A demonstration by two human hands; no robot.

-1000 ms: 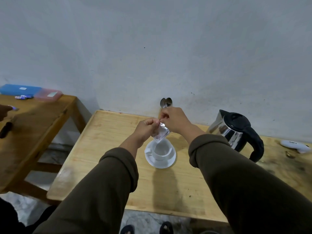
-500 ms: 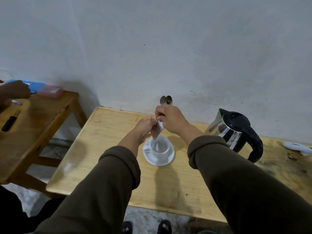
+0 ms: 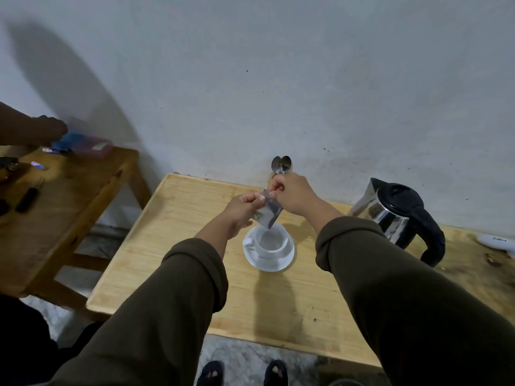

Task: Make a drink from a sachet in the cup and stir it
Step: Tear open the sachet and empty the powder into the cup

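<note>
Both hands pinched the sachet (image 3: 267,214) right over the cup (image 3: 271,240) so powder drops straight in; right hand (image 3: 292,195) also gripped two spoons (image 3: 281,164), prob for stirring. Left hand (image 3: 242,208) pinched the other edge.

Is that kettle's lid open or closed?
Closed: the kettle has its black lid sitting flat on the steel body, no gap visible.

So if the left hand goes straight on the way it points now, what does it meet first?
The sachet it already pinches, then the right hand just beyond, holding the other corner. Depth is unclear, but they look almost touching.
</note>
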